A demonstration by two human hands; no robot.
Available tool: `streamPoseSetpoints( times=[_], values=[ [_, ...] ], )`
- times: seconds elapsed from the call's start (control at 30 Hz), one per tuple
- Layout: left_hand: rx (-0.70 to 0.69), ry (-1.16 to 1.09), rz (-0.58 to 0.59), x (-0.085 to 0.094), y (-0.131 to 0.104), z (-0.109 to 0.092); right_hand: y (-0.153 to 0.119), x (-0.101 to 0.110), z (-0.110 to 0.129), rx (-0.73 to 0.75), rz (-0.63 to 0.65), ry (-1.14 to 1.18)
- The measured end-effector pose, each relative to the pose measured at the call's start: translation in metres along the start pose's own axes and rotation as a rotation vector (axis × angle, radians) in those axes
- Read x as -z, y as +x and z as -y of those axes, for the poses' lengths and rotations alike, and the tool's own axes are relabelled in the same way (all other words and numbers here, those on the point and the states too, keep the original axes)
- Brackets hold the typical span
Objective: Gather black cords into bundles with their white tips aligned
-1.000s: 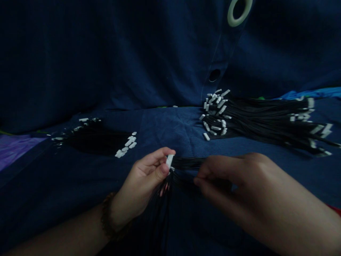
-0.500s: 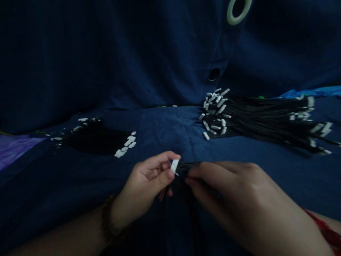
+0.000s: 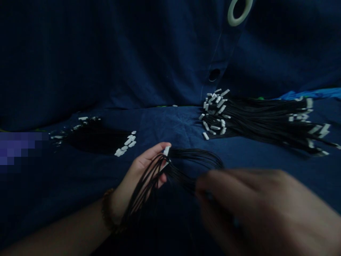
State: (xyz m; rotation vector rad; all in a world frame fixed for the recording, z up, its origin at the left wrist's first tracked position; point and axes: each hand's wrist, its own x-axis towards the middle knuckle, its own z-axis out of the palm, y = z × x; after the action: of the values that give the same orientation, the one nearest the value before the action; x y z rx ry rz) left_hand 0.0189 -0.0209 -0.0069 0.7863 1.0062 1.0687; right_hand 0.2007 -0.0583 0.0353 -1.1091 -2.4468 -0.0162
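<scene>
My left hand [image 3: 145,169] is closed around the end of a black cable bundle, with a white connector [image 3: 166,151] standing up at its fingertips. Thin black wires [image 3: 145,185] drape over the thumb and hang down across the palm. From the connector, more black wires [image 3: 195,153] curve right toward my right hand [image 3: 255,206]. That hand's fingers are closed on the wires [image 3: 186,180]; it is blurred, and its fingertips are partly hidden behind the knuckles. The far end of the bundle is out of sight.
To the right lies a large pile of black cables [image 3: 255,117] with white connectors at both ends. A smaller cable pile [image 3: 98,138] lies to the left. Dark blue cloth [image 3: 170,124] covers the surface, and a blue curtain [image 3: 149,53] with a pale ring [image 3: 231,16] rises behind.
My right hand has moved right and slightly down, drawing the wires out. My left hand has shifted a little left and up. Wires now drape over the left hand's thumb.
</scene>
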Motion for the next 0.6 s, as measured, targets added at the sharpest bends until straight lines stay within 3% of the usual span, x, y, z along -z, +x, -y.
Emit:
streamPoseSetpoints(
  times=[0.07, 0.13, 0.23, 0.47, 0.6],
  values=[
    [-0.039, 0.018, -0.005, 0.001, 0.0, 0.002, -0.004, -0.009, 0.009, -0.035, 0.173, 0.08],
    [-0.06, 0.042, 0.011, 0.001, 0.0, 0.004, -0.002, -0.019, 0.012, -0.141, 0.262, 0.127],
    [-0.061, 0.08, 0.062, 0.001, -0.001, 0.006, 0.006, -0.028, 0.009, -0.236, 0.295, 0.318],
    [-0.107, 0.115, 0.056, 0.002, 0.0, 0.007, 0.013, -0.027, 0.0, -0.253, 0.256, 0.564],
    [-0.119, 0.156, 0.052, 0.002, 0.0, 0.009, 0.011, -0.033, 0.001, -0.298, 0.322, 0.73]
  ],
)
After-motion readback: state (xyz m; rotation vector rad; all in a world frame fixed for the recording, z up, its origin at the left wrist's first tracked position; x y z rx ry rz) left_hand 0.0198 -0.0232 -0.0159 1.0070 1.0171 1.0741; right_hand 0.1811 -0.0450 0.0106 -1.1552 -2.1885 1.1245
